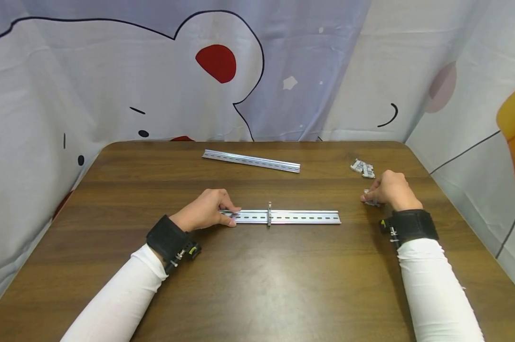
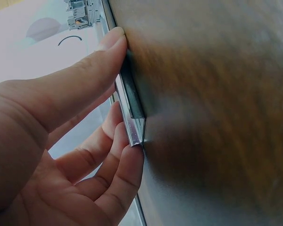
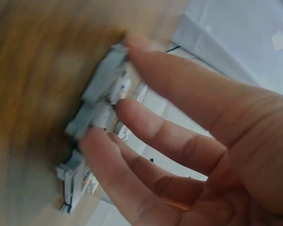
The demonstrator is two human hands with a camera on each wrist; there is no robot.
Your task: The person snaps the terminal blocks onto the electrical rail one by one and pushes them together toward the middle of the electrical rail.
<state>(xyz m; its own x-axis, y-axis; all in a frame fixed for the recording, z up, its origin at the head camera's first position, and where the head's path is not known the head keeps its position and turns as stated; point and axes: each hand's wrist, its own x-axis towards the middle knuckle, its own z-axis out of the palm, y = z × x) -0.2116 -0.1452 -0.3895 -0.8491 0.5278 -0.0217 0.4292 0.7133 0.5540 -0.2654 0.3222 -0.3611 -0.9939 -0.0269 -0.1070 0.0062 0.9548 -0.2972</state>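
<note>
Across the middle of the surface (image 1: 262, 285) lies a rail (image 1: 306, 217), its left end pinched between the thumb and fingers of the left hand (image 1: 205, 209), that grip narrowed to its width. An upright block (image 1: 269, 214) sits across the rail, right of this hand. Near the surface's right edge, the right hand (image 1: 393, 191) has thumb and fingertips at either end of a loose block (image 3: 96, 87), its grip part-closed around it, with another block (image 3: 73, 179) just beside. Farther back lie a pair of blocks (image 1: 368, 170) and, left of them, a second rail (image 1: 251, 160).
</note>
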